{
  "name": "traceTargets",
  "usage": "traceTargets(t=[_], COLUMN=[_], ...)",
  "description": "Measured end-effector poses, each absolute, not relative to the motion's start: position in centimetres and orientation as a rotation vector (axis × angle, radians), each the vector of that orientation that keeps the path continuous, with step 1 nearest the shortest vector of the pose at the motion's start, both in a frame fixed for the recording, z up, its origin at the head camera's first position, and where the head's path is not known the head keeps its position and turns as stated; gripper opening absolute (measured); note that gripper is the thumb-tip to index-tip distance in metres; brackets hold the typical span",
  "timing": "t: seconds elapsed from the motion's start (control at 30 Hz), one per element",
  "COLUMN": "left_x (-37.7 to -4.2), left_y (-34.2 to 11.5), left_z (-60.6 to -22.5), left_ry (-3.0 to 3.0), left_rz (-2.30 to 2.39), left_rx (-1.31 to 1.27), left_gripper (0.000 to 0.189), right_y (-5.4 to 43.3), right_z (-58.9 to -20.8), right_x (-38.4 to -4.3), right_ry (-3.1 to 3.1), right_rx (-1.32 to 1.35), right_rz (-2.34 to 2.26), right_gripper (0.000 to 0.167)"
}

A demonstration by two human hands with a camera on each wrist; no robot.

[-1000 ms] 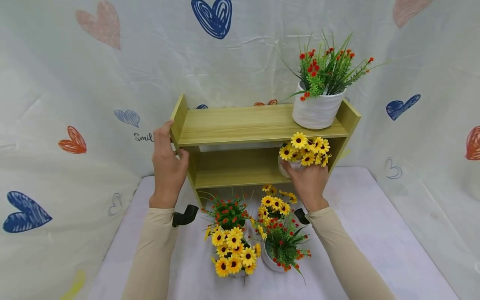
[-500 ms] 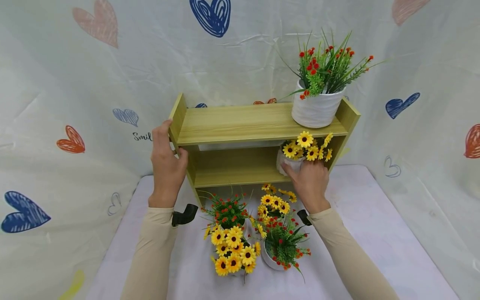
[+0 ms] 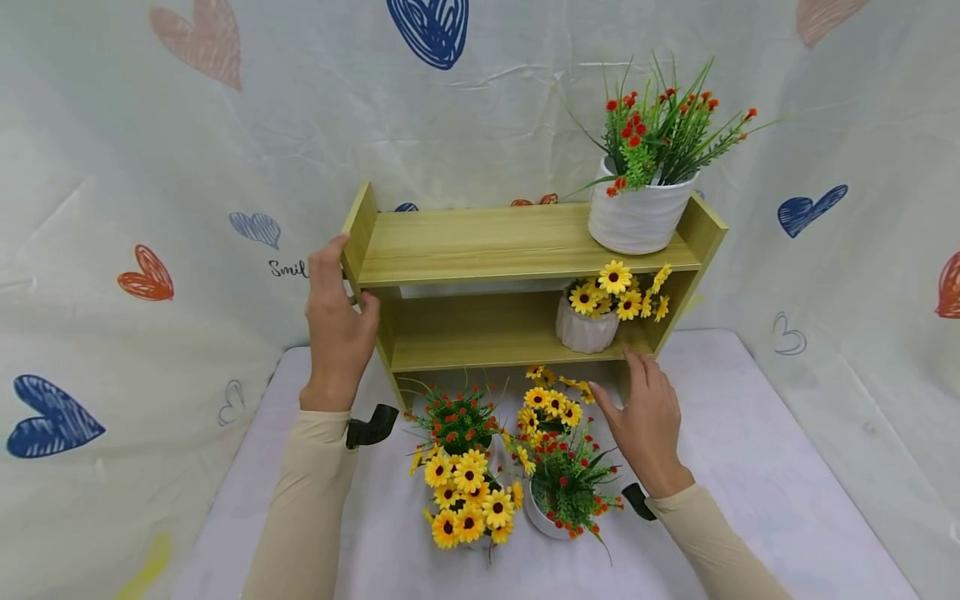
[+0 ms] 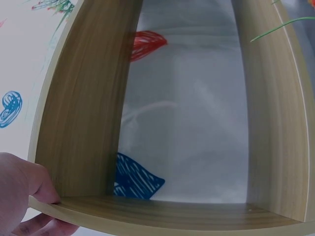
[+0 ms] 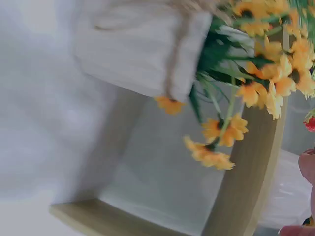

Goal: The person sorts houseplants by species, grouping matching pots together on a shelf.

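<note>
My left hand [image 3: 337, 325] grips the left side panel of a two-tier wooden shelf [image 3: 472, 250]; in the left wrist view its thumb and fingers pinch the panel edge [image 4: 123, 214]. A pale pot [image 3: 587, 332] of yellow flowers [image 3: 615, 277] stands upright at the right of the lower tier. Just below and in front of it is my right hand [image 3: 647, 417], holding nothing, its fingertips close to the lower board's front edge. Whether they touch the edge I cannot tell. Only the fingers [image 5: 307, 167] show at the right wrist view's border.
A white pot [image 3: 641, 218] of red flowers stands on the top tier's right end. Several more potted flowers crowd the table before the shelf, including yellow ones [image 3: 468, 500] and red ones [image 3: 566, 483]. A pot with twine [image 5: 142, 44] fills the right wrist view's top. A heart-printed curtain hangs behind.
My right hand has let go of the yellow-flower pot and drawn back down and toward me. The pot now stands on the lower tier, its flowers shifted slightly right. My left hand keeps its grip.
</note>
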State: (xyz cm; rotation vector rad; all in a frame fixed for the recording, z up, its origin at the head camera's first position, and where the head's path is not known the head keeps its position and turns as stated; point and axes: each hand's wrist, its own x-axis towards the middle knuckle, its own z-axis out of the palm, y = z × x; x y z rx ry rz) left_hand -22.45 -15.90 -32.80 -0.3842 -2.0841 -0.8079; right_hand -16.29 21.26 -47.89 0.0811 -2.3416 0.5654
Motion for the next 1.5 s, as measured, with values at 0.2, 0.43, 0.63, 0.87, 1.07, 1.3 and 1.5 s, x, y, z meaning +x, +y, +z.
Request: traceTargets(t=[0.2,0.43,0.63,0.87,1.07,1.3,1.5], left_x=[-22.4,-22.6,-22.6,-22.5,-22.4,-22.4,-22.5], left_y=[-15.8,-15.8,-15.7,-15.7,-15.8,-15.7,-15.5], left_z=[-32.7,-32.9,-32.9,-33.0,-33.1,-33.1,-32.9], left_ry=[-2.094,-2.087,-2.087,-2.083,-2.084,-2.081,-2.078], left_rz=[-0.807,-0.823,-0.823,-0.826,-0.825,-0.834,-0.837], left_rx=[-0.371,-0.350,-0.346,-0.339,-0.330,-0.331,-0.330], left_gripper=[0.068,0.070,0.070,0.071,0.070,0.071,0.072], right_y=[22.3,22.5,22.4,22.0,21.4,20.7,19.7], right_z=[-50.6,-54.0,-55.7,-56.5,-56.8,-57.1,-56.4], right_x=[-13.5,-10.3,-8.3,-6.7,-5.9,-5.8,-6.2], right_ry=[-2.367,-2.571,-2.745,-2.866,-2.892,-2.880,-2.840], right_rx=[0.149,0.157,0.112,0.112,0.213,0.250,0.197], right_rz=[0.594,0.719,1.002,1.250,1.386,1.387,1.526], right_gripper=[0.068,0.056,0.051,0.061,0.079,0.110,0.111])
